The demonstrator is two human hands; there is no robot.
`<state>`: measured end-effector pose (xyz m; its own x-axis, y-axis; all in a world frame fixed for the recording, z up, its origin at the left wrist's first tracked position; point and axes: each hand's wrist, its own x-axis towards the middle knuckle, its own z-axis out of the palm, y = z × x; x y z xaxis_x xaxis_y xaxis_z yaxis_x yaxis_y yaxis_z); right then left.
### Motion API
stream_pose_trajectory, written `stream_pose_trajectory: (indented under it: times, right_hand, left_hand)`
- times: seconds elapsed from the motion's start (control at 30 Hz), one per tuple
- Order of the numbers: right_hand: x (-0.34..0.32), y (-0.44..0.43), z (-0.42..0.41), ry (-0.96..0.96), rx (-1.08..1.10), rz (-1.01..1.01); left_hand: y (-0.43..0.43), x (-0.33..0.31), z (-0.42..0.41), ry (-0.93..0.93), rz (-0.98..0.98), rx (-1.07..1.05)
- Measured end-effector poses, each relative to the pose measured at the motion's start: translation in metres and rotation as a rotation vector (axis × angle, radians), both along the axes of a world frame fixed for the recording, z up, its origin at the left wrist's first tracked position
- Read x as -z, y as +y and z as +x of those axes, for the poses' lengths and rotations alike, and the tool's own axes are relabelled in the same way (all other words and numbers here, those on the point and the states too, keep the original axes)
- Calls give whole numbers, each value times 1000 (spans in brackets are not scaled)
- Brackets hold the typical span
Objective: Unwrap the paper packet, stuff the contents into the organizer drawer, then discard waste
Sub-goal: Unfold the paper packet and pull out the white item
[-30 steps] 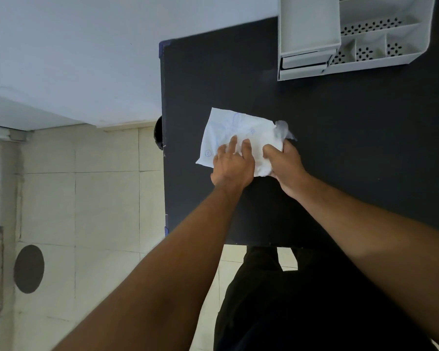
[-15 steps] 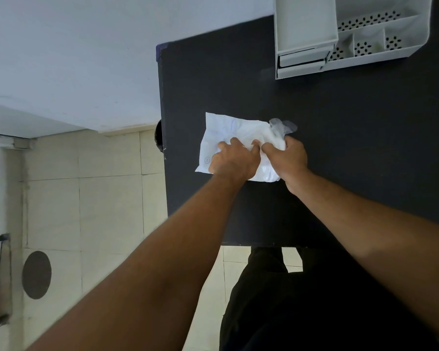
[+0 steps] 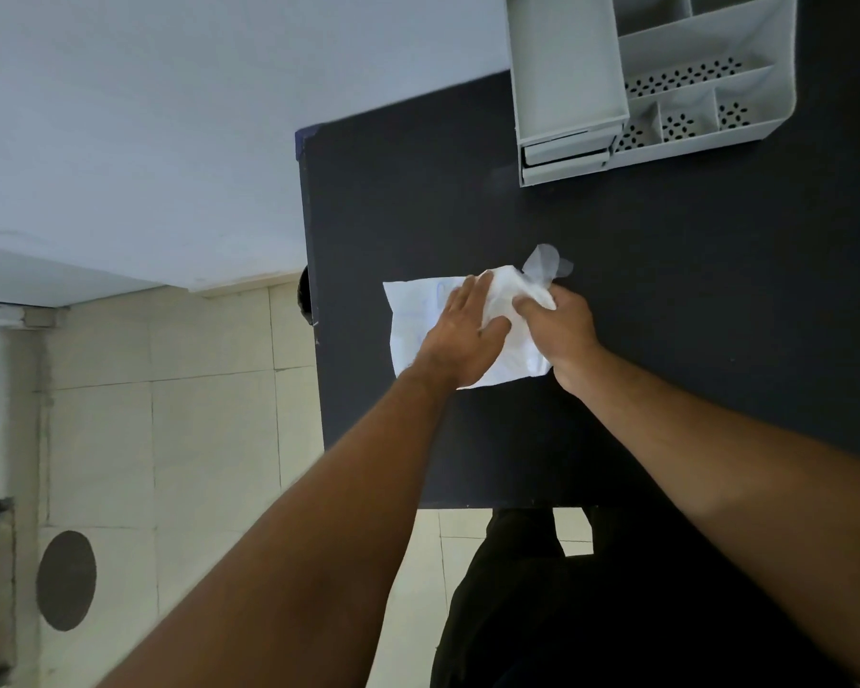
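Nearest to the camera is the dark clothing (image 3: 616,613) of the person, at the bottom edge. From there two bare forearms go forward over the near edge of the dark worktop (image 3: 666,315). Left of the worktop is the pale tiled floor (image 3: 209,439), with one round dark spot (image 3: 65,580) on it.

The paper packet (image 3: 410,325) lies on the worktop, near its left edge. It is white, with faint blue marks. The left hand (image 3: 460,337) rests on top of it, palm down. Its fingers (image 3: 470,295) are straight and a little spread; they press the paper flat and hold nothing. The right hand (image 3: 559,325) is just beside the left one, at the right end of the packet. Its fingers (image 3: 530,306) are curled and grip the crumpled white part there. Behind the right hand a thin translucent film (image 3: 547,263) sticks out from the crumpled end.

Farther away, well apart from the hands, a grey organizer (image 3: 567,67) stands on the far right part of the worktop. Its right side has open compartments with perforated bottoms, and its left side is a plain block. Low at the near end of this block the drawer (image 3: 564,152) shows, with a dark slit under it. How far it is pulled out I cannot tell. Beyond the worktop, at the left, is a plain white wall (image 3: 170,116).
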<state>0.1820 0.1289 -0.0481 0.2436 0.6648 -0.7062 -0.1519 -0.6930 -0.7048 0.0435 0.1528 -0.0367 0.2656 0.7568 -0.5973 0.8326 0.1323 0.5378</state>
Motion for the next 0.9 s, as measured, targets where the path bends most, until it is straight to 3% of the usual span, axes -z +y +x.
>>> stream_pose_trajectory:
  times: [0.2,0.4,0.67,0.9]
  right_hand:
    - [-4,5,11,123,168,-33]
    - [0,2,15,248,34,-37]
    - [12,-4,13,93,58,-7]
    - [12,-13,32,289,-77,-45]
  left_hand:
    - [0,2,-3,16,-45,-9]
    - [-3,7,0,59,-45,14]
    - [-6,10,-3,96,-16,12]
    - [-9,9,-5,68,-44,47]
